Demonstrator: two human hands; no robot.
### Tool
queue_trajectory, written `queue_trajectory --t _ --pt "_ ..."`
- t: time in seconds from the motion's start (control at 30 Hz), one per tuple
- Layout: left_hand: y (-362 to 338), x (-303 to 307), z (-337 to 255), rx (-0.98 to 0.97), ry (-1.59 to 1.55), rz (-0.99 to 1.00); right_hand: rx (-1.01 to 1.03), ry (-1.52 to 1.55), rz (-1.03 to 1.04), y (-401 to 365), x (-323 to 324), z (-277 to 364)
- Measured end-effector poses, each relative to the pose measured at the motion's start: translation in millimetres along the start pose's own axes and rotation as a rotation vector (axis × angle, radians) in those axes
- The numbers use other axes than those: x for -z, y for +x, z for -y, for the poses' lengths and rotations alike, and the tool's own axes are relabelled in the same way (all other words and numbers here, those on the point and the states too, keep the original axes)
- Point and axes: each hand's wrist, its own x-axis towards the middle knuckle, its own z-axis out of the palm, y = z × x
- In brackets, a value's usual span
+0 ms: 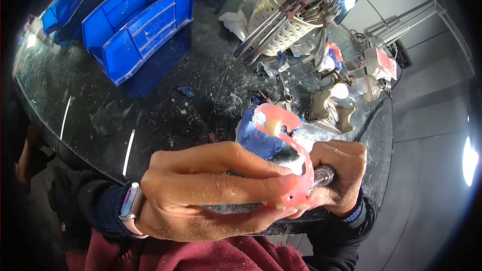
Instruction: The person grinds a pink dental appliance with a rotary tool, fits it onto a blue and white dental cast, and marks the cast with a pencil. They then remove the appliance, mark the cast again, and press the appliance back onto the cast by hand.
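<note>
"One pink denture (307, 163) is held up above the near side of a dark table (165, 120). Which step is under way?"

"Trimming or smoothing, by the look of it: a ribbed metal tool (324, 174) points in at the curved strip from the right, its working tip hidden."

"And the hands?"

"The left hand (216, 185), a watch (130, 206) at its wrist, pinches the denture's near end in its fingertips. The right hand (344, 170) is curled in a fist around the tool."

"What does the next move call for?"

"A steady pinch and light pressure, I judge; the strip looks thin enough to snap."

"What lies just beyond?"

"A blue lump (253, 138), behind the denture's far end. Whether the two touch, I cannot tell. A beige block (329, 113) sits to the right."

"The rest of the tabletop?"

"Glossy, scratched, strewn with dust and scraps. A blue bin (150, 35) stands at upper left; a white perforated basket (296, 32) leans under its load of metal instruments (316, 15)."

"And the room?"

"Grey surfaces at right, a pale jointed frame (436, 1), and a bright light (470, 160) glaring near the edge."
</note>
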Motion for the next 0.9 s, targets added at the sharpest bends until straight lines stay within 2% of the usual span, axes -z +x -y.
queue_trajectory --t 0.07,0.23,0.37,0.57,0.9 --pt "-1.2 -1.9 1.0 -0.013 0.022 -0.015 0.115 -0.09 0.008 4.1 -0.5 1.4" --pt "-0.1 0.0 3.2 -0.02 0.06 0.035 0.123 -0.184 0.0 2.6 -3.0 4.8" --pt "2.6 1.8 3.6 -0.03 0.072 0.086 0.109 -0.131 -0.002 0.6 -4.6 2.0" --pt "-1.2 -4.9 6.0 -0.006 0.069 0.015 0.157 -0.144 -0.017 0.3 -4.0 -0.1" --pt "-0.2 -0.9 6.1 -0.004 0.013 0.088 0.207 -0.162 -0.007 4.0 -2.0 1.4"
